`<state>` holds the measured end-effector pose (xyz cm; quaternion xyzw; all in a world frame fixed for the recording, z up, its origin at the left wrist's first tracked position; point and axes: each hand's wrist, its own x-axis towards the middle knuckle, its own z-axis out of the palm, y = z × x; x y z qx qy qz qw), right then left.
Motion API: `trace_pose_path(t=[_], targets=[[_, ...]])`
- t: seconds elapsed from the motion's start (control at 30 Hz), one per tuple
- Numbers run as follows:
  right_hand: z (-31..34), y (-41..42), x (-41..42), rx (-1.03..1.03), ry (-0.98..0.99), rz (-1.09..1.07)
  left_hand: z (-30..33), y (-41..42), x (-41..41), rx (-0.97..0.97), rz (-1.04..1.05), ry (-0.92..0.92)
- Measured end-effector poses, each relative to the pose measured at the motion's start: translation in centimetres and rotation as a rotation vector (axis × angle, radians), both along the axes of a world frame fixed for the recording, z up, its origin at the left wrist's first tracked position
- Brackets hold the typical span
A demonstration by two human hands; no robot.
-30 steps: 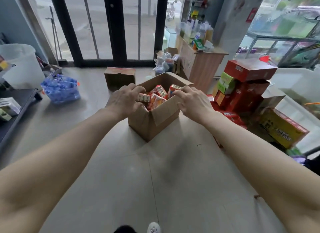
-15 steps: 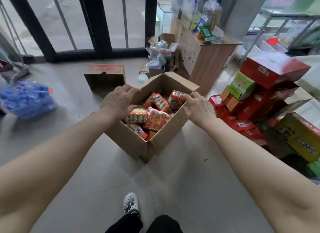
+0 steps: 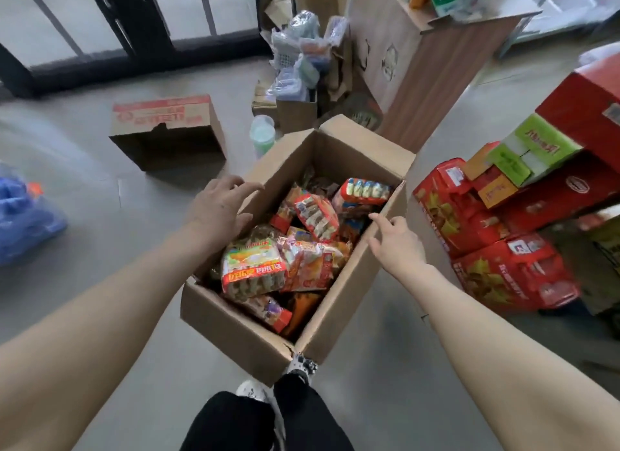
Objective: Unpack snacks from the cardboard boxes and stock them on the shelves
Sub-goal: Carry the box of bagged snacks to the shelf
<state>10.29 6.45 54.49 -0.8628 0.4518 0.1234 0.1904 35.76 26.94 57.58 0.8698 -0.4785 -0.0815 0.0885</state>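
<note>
Looking straight down at an open cardboard box (image 3: 235, 326) on the floor, packed with snack packets (image 3: 253, 269) in a loose heap. Left hand (image 3: 218, 212) sits at about 10 o'clock from the box's middle, fingers spread and relaxed over the left wall's top edge, not gripping anything. Right hand (image 3: 397, 242) is at roughly 3 o'clock, fingers pretty much straight, index tip just touching the right wall's rim, nothing held either. So the box is right between both hands. Another cardboard box (image 3: 167, 131) lies on its side at 11 o'clock, well apart. Red cartons (image 3: 513, 272) are stacked at 3 o'clock, near the right hand.
</note>
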Motion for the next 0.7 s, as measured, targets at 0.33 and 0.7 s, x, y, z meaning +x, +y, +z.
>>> trace_pose_path(t=[0.33, 0.7], targets=[[-16.6, -4.9, 4.6, 0.194, 0.176, -0.322, -18.8, -10.2, 11.6, 0.154, -0.066, 0.123], [-26.7, -4.6, 5.5, 0.110, 0.306, -0.398, -30.2, -13.3, 15.2, 0.352, -0.064, 0.170]])
